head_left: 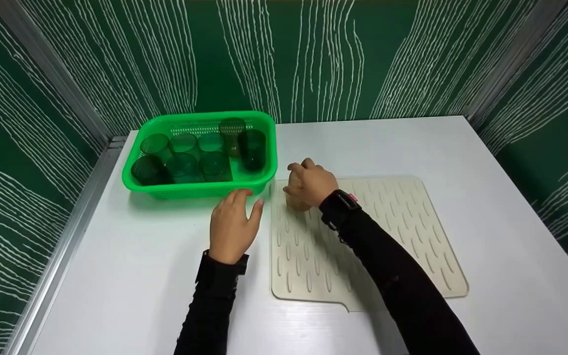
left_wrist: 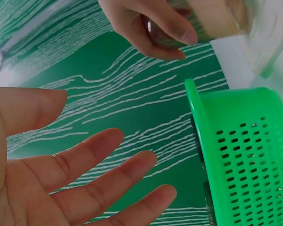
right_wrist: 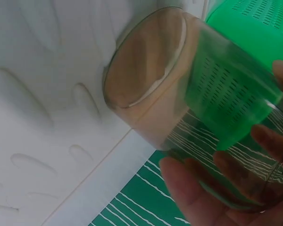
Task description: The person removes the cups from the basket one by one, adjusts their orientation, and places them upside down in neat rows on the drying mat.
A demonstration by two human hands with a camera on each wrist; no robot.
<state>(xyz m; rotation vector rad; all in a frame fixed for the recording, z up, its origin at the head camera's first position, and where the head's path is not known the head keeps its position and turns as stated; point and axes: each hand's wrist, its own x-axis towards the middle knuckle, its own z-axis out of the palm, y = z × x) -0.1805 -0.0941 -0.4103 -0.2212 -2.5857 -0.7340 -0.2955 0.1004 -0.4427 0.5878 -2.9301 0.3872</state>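
My right hand (head_left: 313, 182) grips a see-through, faintly brown-tinted drinking glass (head_left: 297, 202) over the far left corner of a cream ridged mat (head_left: 363, 236). In the right wrist view, fingers and thumb curl round the glass (right_wrist: 155, 89), its base end at the mat's surface; whether the base fully touches is unclear. My left hand (head_left: 234, 224) hovers by the near side of a green plastic basket (head_left: 190, 190), fingers spread and palm bare in the left wrist view. Several tumblers (head_left: 183, 165) stand inside the basket, some looking darker, one brownish (head_left: 232, 129).
A white table (head_left: 205, 305) carries the basket at the back left and the mat right of it. Green panels with white wavy lines (head_left: 313, 64) rise behind and on both sides. Grey metal posts (head_left: 62, 64) stand at the corners.
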